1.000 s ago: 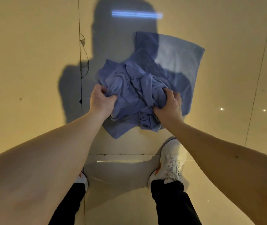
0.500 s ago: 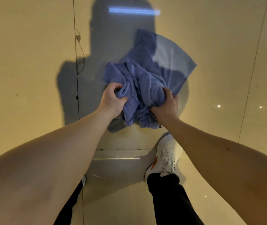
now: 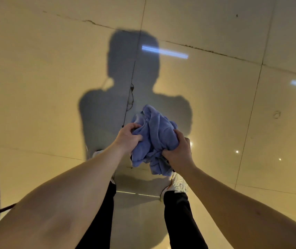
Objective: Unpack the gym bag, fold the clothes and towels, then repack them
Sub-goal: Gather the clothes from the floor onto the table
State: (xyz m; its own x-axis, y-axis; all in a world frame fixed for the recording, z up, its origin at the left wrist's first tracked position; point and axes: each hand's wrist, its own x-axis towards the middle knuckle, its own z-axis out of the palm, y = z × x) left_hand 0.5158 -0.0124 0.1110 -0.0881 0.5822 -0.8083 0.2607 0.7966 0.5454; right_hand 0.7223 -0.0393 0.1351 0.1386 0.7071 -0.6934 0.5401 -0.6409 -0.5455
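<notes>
Currently the blue cloth bundle (image 3: 155, 133) is held clear of the tiled floor (image 3: 53, 87), in front of the person and above the white shoe (image 3: 177, 184). The left hand (image 3: 128, 138) grips its left side, fingers curled into the fabric. The right hand (image 3: 177, 151) clamps the lower right folds. The 2 hands are apart, with the bundle between them.

Step judged: gathering up an unpacked item, folding not begun (towel or garment, cannot tell). The next move calls for finding 2 corners, shaking the cloth open and laying it flat. No gym bag is identifiable in view.

Against the frame 1 s earlier: part of the cloth then lay spread on the floor. Now all of it is bunched and lifted.
</notes>
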